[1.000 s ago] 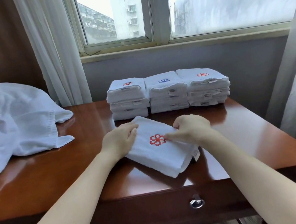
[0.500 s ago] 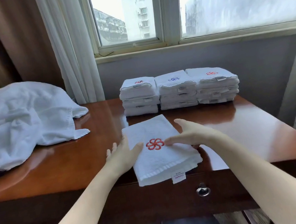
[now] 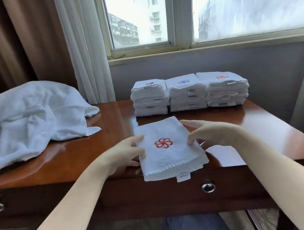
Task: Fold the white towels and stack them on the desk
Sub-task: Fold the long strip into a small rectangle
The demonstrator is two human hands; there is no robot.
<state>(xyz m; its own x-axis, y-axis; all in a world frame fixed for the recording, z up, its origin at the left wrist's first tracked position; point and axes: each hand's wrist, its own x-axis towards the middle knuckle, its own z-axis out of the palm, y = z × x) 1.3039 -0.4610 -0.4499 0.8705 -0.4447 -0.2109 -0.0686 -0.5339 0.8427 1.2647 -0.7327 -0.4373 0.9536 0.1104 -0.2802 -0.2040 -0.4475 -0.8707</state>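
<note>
Folded towel (image 3: 166,158) with a red flower emblem, lying at the front edge of the desk (image 3: 269,132), its label hanging over the edge. The left hand (image 3: 125,154) and right hand (image 3: 208,133) grasp its opposite side edges, fingers curled. Behind it stand three stacks of folded towels (image 3: 187,93) side by side. Far left: a heap of unfolded towels (image 3: 29,122).

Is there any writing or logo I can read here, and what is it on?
No text here reads clearly.
Tag hanging from the folded towel: red print, too blurred to read.
Tags on the stacked towels: too small to read.
Red flower emblem on the folded towel: a logo without letters.
</note>
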